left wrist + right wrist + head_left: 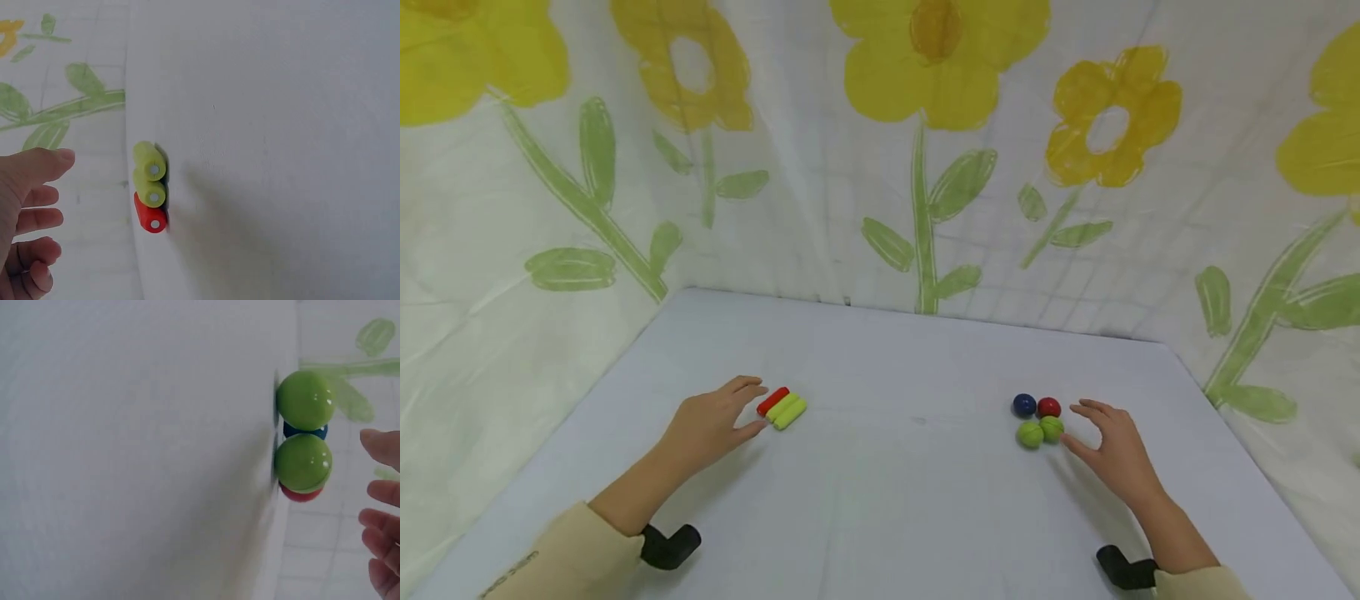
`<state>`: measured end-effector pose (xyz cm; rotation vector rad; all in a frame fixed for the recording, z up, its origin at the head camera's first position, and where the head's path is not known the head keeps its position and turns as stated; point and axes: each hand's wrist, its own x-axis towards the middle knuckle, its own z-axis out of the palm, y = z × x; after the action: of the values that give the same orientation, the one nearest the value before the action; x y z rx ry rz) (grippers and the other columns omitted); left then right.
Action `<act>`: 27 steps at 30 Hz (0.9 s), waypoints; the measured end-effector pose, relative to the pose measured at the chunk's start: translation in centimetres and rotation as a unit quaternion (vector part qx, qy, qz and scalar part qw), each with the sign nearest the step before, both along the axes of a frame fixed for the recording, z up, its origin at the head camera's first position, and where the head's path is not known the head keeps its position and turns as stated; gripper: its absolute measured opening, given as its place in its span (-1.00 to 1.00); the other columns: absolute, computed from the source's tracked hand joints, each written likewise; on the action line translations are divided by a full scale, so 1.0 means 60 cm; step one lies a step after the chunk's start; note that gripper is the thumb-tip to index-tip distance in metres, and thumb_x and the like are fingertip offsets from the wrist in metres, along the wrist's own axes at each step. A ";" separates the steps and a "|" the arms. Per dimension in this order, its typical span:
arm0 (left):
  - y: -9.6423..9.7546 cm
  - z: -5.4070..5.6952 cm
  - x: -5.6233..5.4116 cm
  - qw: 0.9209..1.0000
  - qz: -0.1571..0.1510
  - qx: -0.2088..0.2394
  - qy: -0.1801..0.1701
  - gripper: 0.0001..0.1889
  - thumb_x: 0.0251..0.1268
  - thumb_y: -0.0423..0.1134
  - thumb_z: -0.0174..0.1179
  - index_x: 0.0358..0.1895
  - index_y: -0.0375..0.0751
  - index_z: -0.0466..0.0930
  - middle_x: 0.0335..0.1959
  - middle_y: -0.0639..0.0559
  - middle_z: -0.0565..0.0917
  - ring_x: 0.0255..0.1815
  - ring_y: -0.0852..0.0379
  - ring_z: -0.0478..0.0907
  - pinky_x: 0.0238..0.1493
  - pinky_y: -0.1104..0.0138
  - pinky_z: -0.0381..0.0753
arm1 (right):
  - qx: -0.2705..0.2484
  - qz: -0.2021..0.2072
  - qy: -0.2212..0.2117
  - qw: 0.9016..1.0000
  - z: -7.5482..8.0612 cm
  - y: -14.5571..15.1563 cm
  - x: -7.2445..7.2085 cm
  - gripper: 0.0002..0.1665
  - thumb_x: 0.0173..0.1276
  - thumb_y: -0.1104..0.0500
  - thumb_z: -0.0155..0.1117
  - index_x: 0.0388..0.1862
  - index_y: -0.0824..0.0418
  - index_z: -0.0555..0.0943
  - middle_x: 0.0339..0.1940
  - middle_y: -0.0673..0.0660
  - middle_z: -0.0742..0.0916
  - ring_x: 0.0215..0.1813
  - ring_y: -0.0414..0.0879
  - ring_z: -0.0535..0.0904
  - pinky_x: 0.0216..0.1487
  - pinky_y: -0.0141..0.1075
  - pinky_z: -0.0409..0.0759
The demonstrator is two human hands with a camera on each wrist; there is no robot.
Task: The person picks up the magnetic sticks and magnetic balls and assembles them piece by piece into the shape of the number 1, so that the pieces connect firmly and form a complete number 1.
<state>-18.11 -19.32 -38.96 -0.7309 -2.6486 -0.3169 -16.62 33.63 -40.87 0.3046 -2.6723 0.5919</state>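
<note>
While glossy balls (304, 461) cluster, smooth, possibly plastic rods (783, 407) lie parallel.

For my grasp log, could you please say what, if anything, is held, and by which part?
Nothing is held; the left hand and right hand are empty.
</note>
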 end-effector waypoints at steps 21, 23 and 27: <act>0.049 -0.033 -0.015 0.957 0.124 0.205 -0.161 -0.64 0.17 -0.23 0.37 -0.01 -0.37 0.64 -0.04 -0.30 0.65 -0.60 0.12 0.32 -0.62 0.34 0.32 | -0.151 -0.117 -0.124 0.974 -0.013 -0.012 -0.011 -0.50 0.30 0.14 0.38 0.13 0.39 0.56 0.05 0.38 0.61 0.00 0.12 0.46 -0.20 -0.25 0.38; 0.053 -0.039 -0.017 0.954 0.133 0.217 -0.162 -0.64 0.18 -0.23 0.37 -0.01 -0.37 0.64 -0.06 -0.29 0.65 -0.55 0.06 0.42 -0.60 0.32 0.36 | -0.163 -0.123 -0.114 0.972 -0.016 -0.012 -0.013 -0.53 0.30 0.15 0.38 0.11 0.39 0.58 0.02 0.36 0.63 -0.03 0.08 0.46 -0.19 -0.29 0.36; 0.057 -0.053 -0.022 0.952 0.140 0.223 -0.156 -0.66 0.18 -0.24 0.36 -0.02 -0.35 0.65 -0.01 -0.30 0.65 -0.24 -0.13 0.59 -0.43 0.20 0.53 | -0.191 -0.129 -0.118 0.966 -0.022 -0.012 -0.015 -0.52 0.28 0.14 0.40 0.09 0.39 0.59 0.01 0.34 0.65 -0.06 0.00 0.45 -0.18 -0.36 0.32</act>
<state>-19.40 -15.90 -42.14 -0.1668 -2.7583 -0.9765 -17.53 32.89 -42.19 -0.2331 -2.6756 1.0897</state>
